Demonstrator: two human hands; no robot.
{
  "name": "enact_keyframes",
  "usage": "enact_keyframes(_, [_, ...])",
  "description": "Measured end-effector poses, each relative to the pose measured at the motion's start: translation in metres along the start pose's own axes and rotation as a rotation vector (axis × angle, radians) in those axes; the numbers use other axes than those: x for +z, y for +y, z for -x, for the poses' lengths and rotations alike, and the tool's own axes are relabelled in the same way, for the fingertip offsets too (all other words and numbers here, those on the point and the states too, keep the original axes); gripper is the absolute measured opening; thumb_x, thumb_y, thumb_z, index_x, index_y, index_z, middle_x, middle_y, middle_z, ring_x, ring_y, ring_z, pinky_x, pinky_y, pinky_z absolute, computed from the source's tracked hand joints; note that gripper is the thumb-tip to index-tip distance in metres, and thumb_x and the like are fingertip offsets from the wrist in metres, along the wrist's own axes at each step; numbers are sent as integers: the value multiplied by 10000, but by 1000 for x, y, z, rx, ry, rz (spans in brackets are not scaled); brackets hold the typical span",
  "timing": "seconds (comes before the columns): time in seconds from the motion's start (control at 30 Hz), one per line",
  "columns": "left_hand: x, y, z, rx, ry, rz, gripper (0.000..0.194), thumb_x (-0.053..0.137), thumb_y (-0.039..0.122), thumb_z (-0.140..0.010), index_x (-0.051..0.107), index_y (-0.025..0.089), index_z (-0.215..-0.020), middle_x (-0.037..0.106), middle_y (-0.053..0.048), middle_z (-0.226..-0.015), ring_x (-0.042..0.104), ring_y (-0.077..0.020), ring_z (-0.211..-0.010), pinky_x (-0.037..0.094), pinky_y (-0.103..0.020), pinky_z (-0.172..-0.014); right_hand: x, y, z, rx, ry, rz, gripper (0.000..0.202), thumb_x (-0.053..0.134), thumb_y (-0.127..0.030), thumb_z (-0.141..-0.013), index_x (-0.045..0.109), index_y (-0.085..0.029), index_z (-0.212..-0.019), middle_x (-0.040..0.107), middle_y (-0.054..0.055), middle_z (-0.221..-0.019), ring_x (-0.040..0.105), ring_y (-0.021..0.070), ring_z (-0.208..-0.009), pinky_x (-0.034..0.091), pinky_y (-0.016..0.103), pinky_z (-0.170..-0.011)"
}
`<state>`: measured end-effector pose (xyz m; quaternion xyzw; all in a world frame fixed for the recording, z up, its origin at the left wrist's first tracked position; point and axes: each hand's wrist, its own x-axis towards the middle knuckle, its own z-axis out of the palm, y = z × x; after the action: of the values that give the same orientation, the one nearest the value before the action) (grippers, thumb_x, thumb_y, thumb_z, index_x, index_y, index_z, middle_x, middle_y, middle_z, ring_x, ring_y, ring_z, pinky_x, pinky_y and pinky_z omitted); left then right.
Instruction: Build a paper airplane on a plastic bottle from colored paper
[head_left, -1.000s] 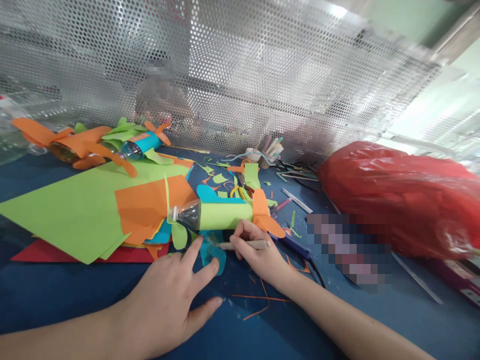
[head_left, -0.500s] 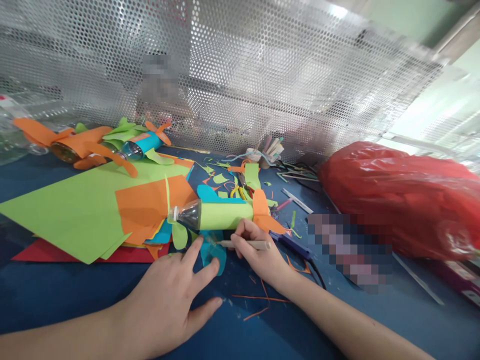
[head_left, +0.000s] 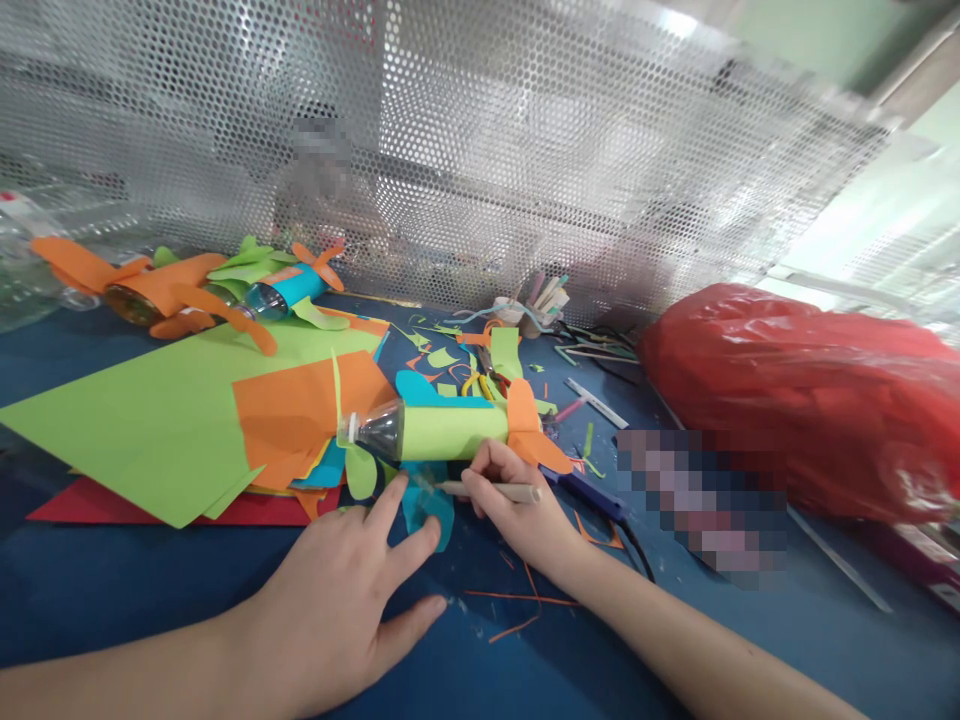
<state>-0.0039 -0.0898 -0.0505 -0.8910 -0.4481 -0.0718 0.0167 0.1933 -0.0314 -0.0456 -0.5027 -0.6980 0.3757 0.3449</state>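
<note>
A small plastic bottle [head_left: 381, 428] wrapped in light green paper [head_left: 450, 430] lies on its side, its white cap pointing left. Orange paper fins [head_left: 532, 432] stand at its right end. A blue paper wing [head_left: 431, 515] sticks out from its near side, and another blue wing shows on the far side. My left hand [head_left: 352, 575] has its fingers spread, with fingertips resting on the near blue wing. Pinched in my right hand [head_left: 517, 495] is a pale pen [head_left: 499, 490], its tip over that wing close to the bottle.
Stacked coloured paper [head_left: 165, 410] lies at left, behind it finished paper-covered bottles [head_left: 289, 290]. Scissors [head_left: 487, 378] and paper scraps lie beyond the bottle. A purple tool [head_left: 592, 495] with a cable is right of my right hand. A red plastic bag [head_left: 795, 390] fills the right side.
</note>
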Motion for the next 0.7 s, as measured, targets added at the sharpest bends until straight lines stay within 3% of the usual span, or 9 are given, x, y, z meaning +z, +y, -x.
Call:
enact_keyframes(0.4, [-1,1,0,-4,1,-3,427,474,466,-923,577,257,-1281,508,-244,-1355,684,-329,-897,567,-480,-721,-1,1,-1,-1,5,8,188,529,-271,-842,427,-229,-689,468,-72,-543,424,108,-496,341,242,-496])
enact_keyframes(0.57, [1,0,2,-1,14,-14,435,477,469,-921,571,259,-1290,512,-247,-1352,686,-326,-879,565,-483,-721,-1,1,2,-28,-14,-150,153,514,-298,-873,436,-230,-760,443,-82,-559,447,108,-498,430,257,-551])
enact_keyframes(0.7, [3,0,2,5,18,-16,428,490,455,-919,572,253,-1287,512,-249,-1351,687,-327,-882,567,-479,-714,-3,-3,5,-71,-22,-76,112,561,-205,-795,454,-225,-766,487,-52,-648,460,110,-542,367,232,-502])
